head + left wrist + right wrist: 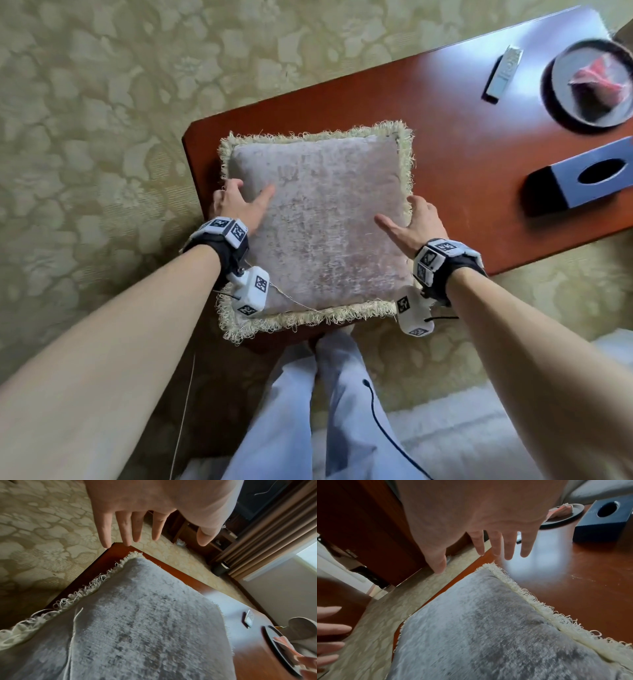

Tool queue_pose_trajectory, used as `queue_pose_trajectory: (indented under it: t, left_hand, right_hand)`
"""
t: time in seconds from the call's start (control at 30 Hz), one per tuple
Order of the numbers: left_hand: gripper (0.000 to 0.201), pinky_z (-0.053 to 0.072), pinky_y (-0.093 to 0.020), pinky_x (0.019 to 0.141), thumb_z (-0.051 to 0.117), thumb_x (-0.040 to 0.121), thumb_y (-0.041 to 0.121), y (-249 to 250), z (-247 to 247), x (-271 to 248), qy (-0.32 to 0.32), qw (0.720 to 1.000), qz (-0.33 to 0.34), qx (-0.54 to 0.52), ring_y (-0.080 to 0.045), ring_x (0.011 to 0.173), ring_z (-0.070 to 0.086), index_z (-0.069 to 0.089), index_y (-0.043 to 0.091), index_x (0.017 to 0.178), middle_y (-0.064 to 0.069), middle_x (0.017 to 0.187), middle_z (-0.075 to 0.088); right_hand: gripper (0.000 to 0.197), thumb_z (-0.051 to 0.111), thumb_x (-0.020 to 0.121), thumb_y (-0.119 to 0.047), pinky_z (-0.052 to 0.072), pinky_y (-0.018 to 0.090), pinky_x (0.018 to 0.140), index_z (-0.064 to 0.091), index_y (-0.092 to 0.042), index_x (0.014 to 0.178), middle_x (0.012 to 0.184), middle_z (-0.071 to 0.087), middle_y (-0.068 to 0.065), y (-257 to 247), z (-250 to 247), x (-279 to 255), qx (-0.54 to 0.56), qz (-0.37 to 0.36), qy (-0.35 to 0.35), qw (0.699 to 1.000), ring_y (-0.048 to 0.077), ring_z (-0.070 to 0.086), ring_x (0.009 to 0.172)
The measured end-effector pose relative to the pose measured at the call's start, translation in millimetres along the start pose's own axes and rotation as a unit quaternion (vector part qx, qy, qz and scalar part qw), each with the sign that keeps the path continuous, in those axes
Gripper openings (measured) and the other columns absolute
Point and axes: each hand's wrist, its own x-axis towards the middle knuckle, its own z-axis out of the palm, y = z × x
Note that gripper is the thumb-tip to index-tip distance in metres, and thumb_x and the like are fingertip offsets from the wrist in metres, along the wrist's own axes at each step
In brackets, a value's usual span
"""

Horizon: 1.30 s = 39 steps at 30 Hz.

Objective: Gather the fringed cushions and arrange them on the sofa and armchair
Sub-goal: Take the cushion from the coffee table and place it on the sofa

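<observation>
On the table's (445,113) near-left corner the fringed cushion (322,226) lies flat, long axis near-to-far, skewed slightly; left hand (236,205) and right hand (412,222) spread open, flanking it.

Both bare arms reach forward and down. The left hand (236,205) is at the left, fingers (123,527) straight and spread. The right hand (412,219) is at the right, fingers (494,543) straight too, thumbs pointing inward.

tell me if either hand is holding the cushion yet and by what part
Nothing is held. Left hand and right hand are open at the fringed cushion, at its left and right sides.
</observation>
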Motion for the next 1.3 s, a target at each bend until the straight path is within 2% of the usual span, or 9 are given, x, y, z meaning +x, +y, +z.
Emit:
queue_pose_trajectory:
  t: [0.27,0.47,0.63,0.7,0.77,0.9,1.07,1.2,1.3]
  left_hand:
    - [0.092,0.027,-0.043,0.117,0.064,0.089,0.063,-8,57,45,-0.013,0.998,-0.054,-0.034,-0.033,0.147,0.033,0.023,0.02,0.159,-0.015,0.162,0.027]
    - [0.106,0.022,-0.045,0.121,0.066,0.084,0.069,-25,77,55,-0.032,0.993,-0.106,-0.032,-0.034,0.152,0.024,0.011,0.023,0.163,-0.014,0.168,0.017]
    - [0.118,0.028,-0.047,0.119,0.066,0.079,0.075,-39,89,65,-0.045,0.987,-0.145,-0.052,-0.039,0.147,0.034,0.002,0.02,0.163,-0.015,0.167,0.025]
    - [0.122,0.027,-0.049,0.12,0.066,0.078,0.076,-44,93,70,-0.047,0.987,-0.148,-0.049,-0.04,0.148,0.033,-0.002,0.02,0.163,-0.015,0.167,0.024]
    - [0.128,0.027,-0.05,0.121,0.068,0.074,0.078,-47,93,75,-0.047,0.986,-0.152,-0.049,-0.039,0.149,0.032,-0.004,0.02,0.163,-0.015,0.167,0.023]
    - [0.136,0.028,-0.049,0.121,0.07,0.07,0.08,-50,93,80,-0.051,0.984,-0.162,-0.054,-0.038,0.149,0.033,-0.005,0.016,0.163,-0.016,0.167,0.024]
    - [0.135,0.027,-0.049,0.121,0.071,0.07,0.078,-40,89,80,-0.038,0.981,-0.177,-0.075,-0.038,0.15,0.03,-0.001,0.012,0.163,-0.016,0.168,0.022]
    - [0.136,0.027,-0.046,0.119,0.068,0.068,0.083,-38,82,73,-0.017,0.977,-0.196,-0.082,-0.036,0.149,0.032,0.003,0.01,0.163,-0.016,0.167,0.025]
    - [0.138,0.029,-0.044,0.118,0.06,0.064,0.092,-32,73,61,-0.002,0.974,-0.208,-0.093,-0.035,0.148,0.035,0.017,0.006,0.161,-0.015,0.166,0.029]
  right_hand:
    - [0.102,0.068,0.079,-0.067,0.035,0.04,0.113,0.025,-0.013,0.154,0.157,0.033,0.015,15,25,69,0.068,0.007,-0.008,0.998,0.031,0.039,0.14]
    - [0.121,0.074,0.069,-0.072,0.033,0.043,0.117,0.018,-0.009,0.155,0.159,0.032,0.015,31,40,90,0.102,0.031,-0.044,0.993,0.031,0.036,0.143]
    - [0.114,0.08,0.069,-0.062,0.035,0.029,0.106,0.021,-0.012,0.153,0.153,0.041,0.011,39,50,108,0.155,0.061,-0.054,0.984,0.029,0.046,0.136]
    - [0.115,0.082,0.063,-0.067,0.037,0.03,0.106,0.026,-0.015,0.149,0.147,0.048,0.008,37,58,114,0.166,0.063,-0.057,0.983,0.028,0.05,0.131]
    - [0.129,0.081,0.047,-0.079,0.04,0.039,0.111,0.028,-0.016,0.147,0.144,0.049,0.006,33,66,117,0.167,0.055,-0.052,0.983,0.026,0.052,0.129]
    - [0.15,0.078,0.034,-0.086,0.037,0.045,0.115,0.015,-0.017,0.153,0.152,0.04,0.006,35,80,125,0.175,0.058,-0.047,0.982,0.026,0.044,0.136]
    - [0.148,0.08,0.037,-0.083,0.039,0.046,0.112,0.018,-0.013,0.152,0.15,0.043,0.01,23,81,126,0.182,0.101,-0.032,0.977,0.03,0.048,0.133]
    - [0.142,0.082,0.037,-0.079,0.044,0.045,0.107,0.025,-0.01,0.146,0.143,0.048,0.01,16,76,125,0.198,0.121,-0.023,0.972,0.031,0.052,0.127]
    - [0.14,0.08,0.024,-0.086,0.054,0.041,0.093,0.043,-0.011,0.136,0.127,0.061,0.006,19,65,121,0.203,0.14,-0.035,0.969,0.026,0.063,0.109]
